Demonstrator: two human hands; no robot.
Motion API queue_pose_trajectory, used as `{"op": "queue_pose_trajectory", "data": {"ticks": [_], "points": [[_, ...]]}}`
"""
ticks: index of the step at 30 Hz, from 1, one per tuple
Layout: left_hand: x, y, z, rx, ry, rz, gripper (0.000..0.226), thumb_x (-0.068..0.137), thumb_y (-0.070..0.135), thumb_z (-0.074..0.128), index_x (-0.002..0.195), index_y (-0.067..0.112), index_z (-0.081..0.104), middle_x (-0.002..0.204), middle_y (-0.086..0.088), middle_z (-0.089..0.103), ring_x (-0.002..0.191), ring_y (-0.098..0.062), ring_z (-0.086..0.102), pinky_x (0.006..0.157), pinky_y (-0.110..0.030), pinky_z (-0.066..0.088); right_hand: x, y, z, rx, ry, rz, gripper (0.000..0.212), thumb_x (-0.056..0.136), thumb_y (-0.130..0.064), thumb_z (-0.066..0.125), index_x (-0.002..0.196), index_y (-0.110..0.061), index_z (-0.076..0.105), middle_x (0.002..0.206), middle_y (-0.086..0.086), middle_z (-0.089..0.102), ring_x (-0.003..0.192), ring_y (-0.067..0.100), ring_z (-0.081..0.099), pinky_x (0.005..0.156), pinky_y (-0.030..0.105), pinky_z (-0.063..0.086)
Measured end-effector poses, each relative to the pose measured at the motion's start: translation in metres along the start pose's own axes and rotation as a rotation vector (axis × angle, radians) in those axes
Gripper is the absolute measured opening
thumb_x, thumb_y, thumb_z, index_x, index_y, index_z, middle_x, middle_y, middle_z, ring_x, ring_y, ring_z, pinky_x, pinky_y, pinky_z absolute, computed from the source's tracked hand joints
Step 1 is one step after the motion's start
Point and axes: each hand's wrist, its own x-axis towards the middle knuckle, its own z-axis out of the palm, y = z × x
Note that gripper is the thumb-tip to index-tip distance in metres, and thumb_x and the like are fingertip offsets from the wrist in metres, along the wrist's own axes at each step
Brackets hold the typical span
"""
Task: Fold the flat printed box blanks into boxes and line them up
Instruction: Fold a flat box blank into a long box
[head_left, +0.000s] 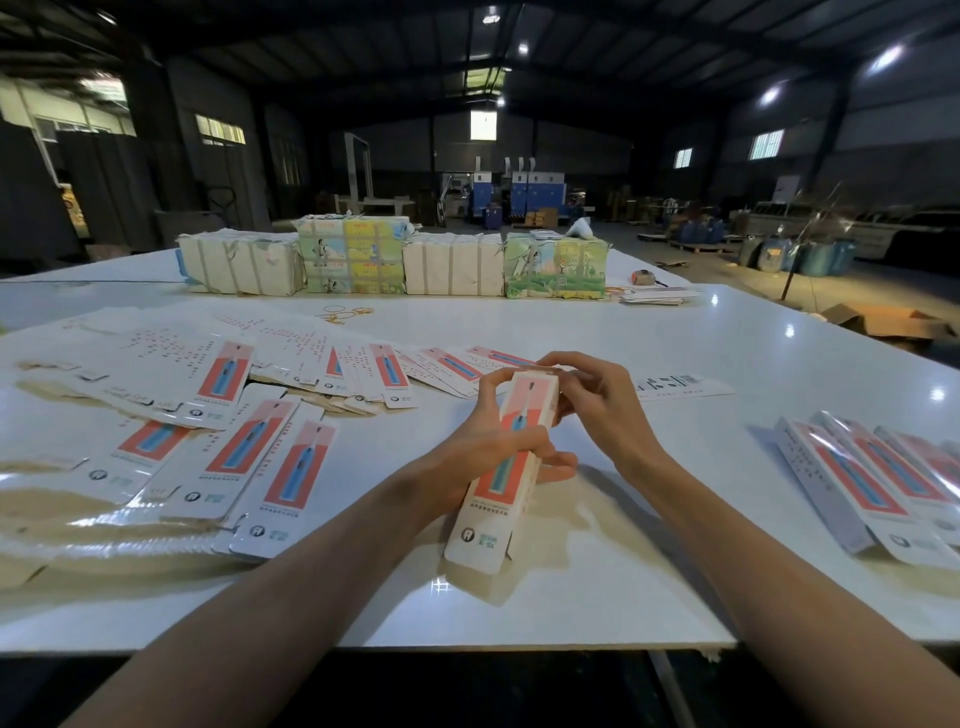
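Head view: box (487, 519) held tilted at centre, over the surface (623, 571). Left grip (488, 447) wraps its middle; right grip (597, 410) curls round its far end. Blanks (228, 384) fanned at 9 o'clock, finished boxes (872, 483) lined at 3 o'clock.

flat blanks (218, 415) left, folded boxes (883, 483) right, bundles (395, 260) behind
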Motion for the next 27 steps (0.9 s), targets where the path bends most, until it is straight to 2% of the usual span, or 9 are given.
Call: {"op": "queue_pose_trajectory", "data": {"ticks": [2, 4, 6, 9, 12, 16, 21, 24, 27], "points": [[-0.002, 0.001, 0.0, -0.006, -0.005, 0.005, 0.101, 0.057, 0.03, 0.093, 0.135, 0.048, 0.031, 0.108, 0.006, 0.064, 0.08, -0.006, 0.078, 0.062, -0.018, 0.059, 0.003, 0.0, 0.0, 0.056, -0.028, 0.053, 0.024, 0.106, -0.005, 0.054, 0.107, -0.011, 0.077, 0.101, 0.003, 0.081, 0.088, 0.021, 0.077, 0.073, 0.03, 0.061], [-0.003, 0.001, 0.001, -0.005, -0.012, 0.013, 0.091, 0.066, 0.021, 0.09, 0.13, 0.049, 0.032, 0.109, 0.005, 0.063, 0.08, -0.006, 0.078, 0.062, -0.018, 0.058, 0.005, -0.002, -0.002, 0.228, -0.065, 0.161, 0.022, 0.107, -0.015, 0.057, 0.106, -0.003, 0.076, 0.106, 0.009, 0.081, 0.093, 0.022, 0.077, 0.075, 0.027, 0.06], [-0.003, 0.0, 0.001, 0.0, -0.008, 0.031, 0.082, 0.073, 0.014, 0.086, 0.126, 0.051, 0.034, 0.109, 0.004, 0.062, 0.08, -0.004, 0.077, 0.061, -0.018, 0.058, 0.005, -0.004, -0.004, 0.369, -0.075, 0.256, 0.029, 0.107, -0.024, 0.061, 0.109, 0.002, 0.074, 0.104, 0.015, 0.08, 0.091, 0.026, 0.077, 0.074, 0.027, 0.06], [-0.001, 0.0, 0.001, 0.038, 0.014, 0.041, 0.085, 0.079, 0.008, 0.085, 0.132, 0.047, 0.03, 0.111, 0.004, 0.061, 0.079, -0.002, 0.076, 0.061, -0.017, 0.058, 0.004, -0.003, -0.005, 0.44, -0.076, 0.324, 0.02, 0.101, -0.014, 0.069, 0.11, 0.003, 0.076, 0.101, 0.019, 0.08, 0.09, 0.026, 0.077, 0.071, 0.028, 0.061], [-0.001, -0.001, 0.0, 0.059, 0.021, 0.048, 0.085, 0.077, 0.009, 0.086, 0.125, 0.052, 0.031, 0.111, 0.004, 0.062, 0.081, -0.002, 0.077, 0.061, -0.017, 0.058, 0.005, -0.005, -0.007, 0.504, -0.066, 0.394, 0.011, 0.097, -0.006, 0.07, 0.101, -0.001, 0.079, 0.098, 0.018, 0.079, 0.087, 0.023, 0.077, 0.068, 0.028, 0.062], [0.002, -0.002, 0.002, 0.101, 0.041, 0.058, 0.083, 0.074, 0.008, 0.091, 0.104, 0.065, 0.039, 0.112, 0.001, 0.064, 0.084, -0.006, 0.078, 0.062, -0.019, 0.059, 0.006, -0.004, -0.01, 0.526, -0.046, 0.442, 0.01, 0.094, -0.001, 0.07, 0.098, -0.001, 0.079, 0.097, 0.018, 0.078, 0.087, 0.023, 0.076, 0.076, 0.032, 0.066], [0.002, 0.002, 0.005, 0.198, 0.069, -0.063, 0.1, 0.069, 0.018, 0.094, 0.118, 0.073, 0.026, 0.118, -0.003, 0.063, 0.088, -0.021, 0.08, 0.067, -0.031, 0.064, 0.007, -0.003, -0.011, 0.481, -0.039, 0.444, 0.012, 0.094, 0.004, 0.067, 0.095, 0.0, 0.078, 0.096, 0.018, 0.079, 0.087, 0.023, 0.077, 0.08, 0.034, 0.065], [0.002, 0.002, 0.005, 0.191, 0.049, -0.077, 0.105, 0.068, 0.018, 0.093, 0.116, 0.08, 0.024, 0.116, -0.002, 0.063, 0.084, -0.017, 0.08, 0.063, -0.029, 0.063, 0.006, -0.003, -0.012, 0.454, -0.057, 0.438, 0.013, 0.095, 0.004, 0.065, 0.098, 0.002, 0.078, 0.099, 0.019, 0.079, 0.089, 0.024, 0.078, 0.079, 0.033, 0.066], [-0.001, 0.004, 0.005, 0.212, 0.044, -0.079, 0.103, 0.07, 0.017, 0.093, 0.118, 0.077, 0.025, 0.115, -0.002, 0.063, 0.082, -0.012, 0.079, 0.061, -0.026, 0.061, 0.005, -0.003, -0.012, 0.446, -0.062, 0.435, 0.014, 0.095, 0.004, 0.064, 0.1, 0.004, 0.078, 0.103, 0.021, 0.079, 0.091, 0.025, 0.078, 0.08, 0.033, 0.065]]}}
